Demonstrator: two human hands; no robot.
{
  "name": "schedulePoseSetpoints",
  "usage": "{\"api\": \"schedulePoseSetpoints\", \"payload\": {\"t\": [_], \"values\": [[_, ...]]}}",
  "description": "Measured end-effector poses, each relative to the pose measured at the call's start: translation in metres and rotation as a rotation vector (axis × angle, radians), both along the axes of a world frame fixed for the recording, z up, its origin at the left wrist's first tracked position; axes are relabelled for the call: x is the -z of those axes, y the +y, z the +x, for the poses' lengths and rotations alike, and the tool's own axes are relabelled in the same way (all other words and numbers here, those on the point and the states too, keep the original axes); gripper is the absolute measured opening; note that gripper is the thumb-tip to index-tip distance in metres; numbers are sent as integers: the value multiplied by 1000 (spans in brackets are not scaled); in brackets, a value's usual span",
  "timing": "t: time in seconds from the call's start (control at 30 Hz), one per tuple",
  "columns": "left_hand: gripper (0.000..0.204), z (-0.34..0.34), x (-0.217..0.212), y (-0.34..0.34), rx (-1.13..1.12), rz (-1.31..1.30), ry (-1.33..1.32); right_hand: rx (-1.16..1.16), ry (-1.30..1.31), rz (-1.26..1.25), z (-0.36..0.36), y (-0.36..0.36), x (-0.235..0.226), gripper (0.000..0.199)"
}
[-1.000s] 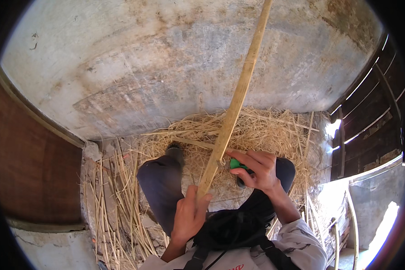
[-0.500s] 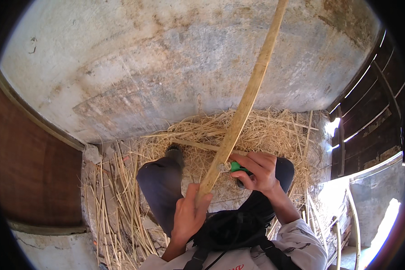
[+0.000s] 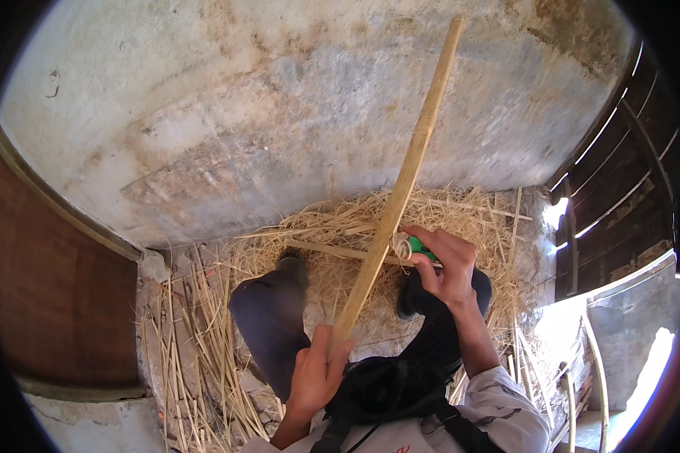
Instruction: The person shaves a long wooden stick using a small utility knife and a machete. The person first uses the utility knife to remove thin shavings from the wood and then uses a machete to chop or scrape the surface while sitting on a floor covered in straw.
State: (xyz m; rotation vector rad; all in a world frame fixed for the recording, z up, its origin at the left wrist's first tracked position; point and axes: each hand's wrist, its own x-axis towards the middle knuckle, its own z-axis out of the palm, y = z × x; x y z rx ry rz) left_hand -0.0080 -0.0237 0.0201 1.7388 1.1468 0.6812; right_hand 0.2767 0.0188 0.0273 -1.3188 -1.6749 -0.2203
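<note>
We face a stained grey wall point(image 3: 295, 113). Straw point(image 3: 476, 219) litters the floor at its foot. A brown panel point(image 3: 45, 302) stands left; dark slats point(image 3: 627, 174) right admit bright daylight.

I see a long pale-yellow bamboo strip point(image 3: 400, 192), smooth and matt with a fibrous grain. The small green tool point(image 3: 418, 248) looks like glossy plastic. Dry golden straw point(image 3: 332, 226) lies coarse and brittle on the floor. The grey plastered wall point(image 3: 295, 113) is rough, stained, weathered.
</note>
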Motion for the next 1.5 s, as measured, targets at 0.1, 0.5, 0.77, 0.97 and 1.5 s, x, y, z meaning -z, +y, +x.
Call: {"api": "schedulePoseSetpoints", "payload": {"t": [0.1,0.5,0.77,0.97,1.5], "values": [[19,-3,2,-4,-57,-10,1,-19,-28,-28,2,2,1,40],[24,-23,18,-20,40,-93,43,372,235,-8,74,48,5,31],[22,-40,50,-2,75,-299,-114,43,845,-252,56,32,23,39],[24,-22,59,19,74,-96,-219,-296,1234,-469,-10,10,71,30],[20,13,61,24,-42,-130,-252,-418,1077,-684,-19,-42,74,27]]}}
